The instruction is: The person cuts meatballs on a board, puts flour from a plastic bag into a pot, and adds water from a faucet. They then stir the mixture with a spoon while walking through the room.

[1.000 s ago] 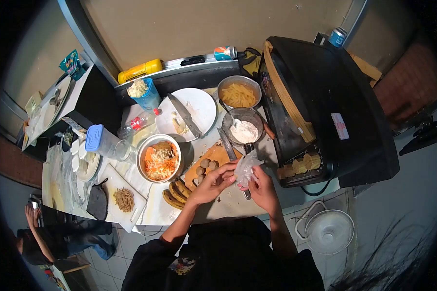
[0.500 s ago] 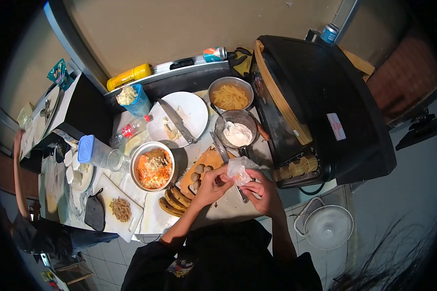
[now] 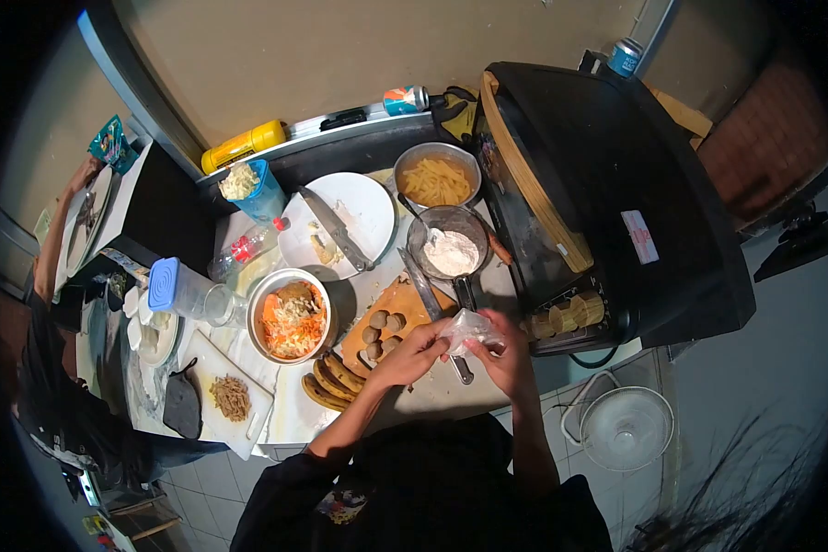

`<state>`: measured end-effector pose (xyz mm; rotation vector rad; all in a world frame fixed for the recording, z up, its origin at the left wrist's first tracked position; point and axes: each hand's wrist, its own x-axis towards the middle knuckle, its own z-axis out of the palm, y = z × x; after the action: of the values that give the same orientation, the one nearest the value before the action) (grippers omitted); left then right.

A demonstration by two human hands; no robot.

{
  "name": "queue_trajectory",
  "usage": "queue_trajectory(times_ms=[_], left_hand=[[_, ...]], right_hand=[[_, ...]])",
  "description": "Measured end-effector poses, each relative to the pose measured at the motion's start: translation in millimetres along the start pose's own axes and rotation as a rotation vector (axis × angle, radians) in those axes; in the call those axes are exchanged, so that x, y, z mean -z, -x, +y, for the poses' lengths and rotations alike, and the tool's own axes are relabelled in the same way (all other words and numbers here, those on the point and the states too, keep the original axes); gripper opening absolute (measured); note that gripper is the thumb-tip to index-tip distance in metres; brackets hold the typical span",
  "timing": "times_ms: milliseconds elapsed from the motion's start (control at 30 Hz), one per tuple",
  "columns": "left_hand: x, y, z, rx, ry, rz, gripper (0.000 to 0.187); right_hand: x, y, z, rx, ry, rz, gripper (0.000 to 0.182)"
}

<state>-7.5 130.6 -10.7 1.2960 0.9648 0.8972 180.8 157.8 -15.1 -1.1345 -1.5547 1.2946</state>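
Between my two hands is a small clear plastic bag (image 3: 470,329), crumpled. Its left side is pinched by my left hand (image 3: 418,353), while the fingers of my right hand (image 3: 506,357) grip the other side. Beneath them lies an orange cutting board (image 3: 418,300) with several brown round pieces (image 3: 378,319) and a long knife (image 3: 419,283). A second handle (image 3: 463,371) pokes out below the bag. Just beyond my hands stands a pan of white flour-like powder (image 3: 451,253) with a spoon in it. Bananas (image 3: 329,386) rest left of my left wrist.
A pot of shredded vegetables (image 3: 290,320), a white plate with a knife (image 3: 359,204) and a bowl of pale strips in liquid (image 3: 437,181) stand around. A black oven-like appliance (image 3: 607,175) bounds the right. At far left another person's arm (image 3: 53,230) reaches a teal packet (image 3: 110,143).
The bag has shifted slightly right and spread wider between my hands. At far left, the other person has leaned in, with their hand now up at the teal packet.
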Motion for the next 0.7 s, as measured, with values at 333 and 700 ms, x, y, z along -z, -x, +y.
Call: queue_trajectory(times_ms=[333, 700], left_hand=[[1.0, 0.8, 12.2, 0.018, -0.057, 0.061, 0.034], [-2.5, -1.6, 4.6, -0.106, 0.221, 0.245, 0.033]], right_hand=[[0.9, -5.3, -0.5, -0.005, -0.099, -0.067, 0.021], [1.9, -13.0, -12.3, -0.124, -0.283, -0.203, 0.015]])
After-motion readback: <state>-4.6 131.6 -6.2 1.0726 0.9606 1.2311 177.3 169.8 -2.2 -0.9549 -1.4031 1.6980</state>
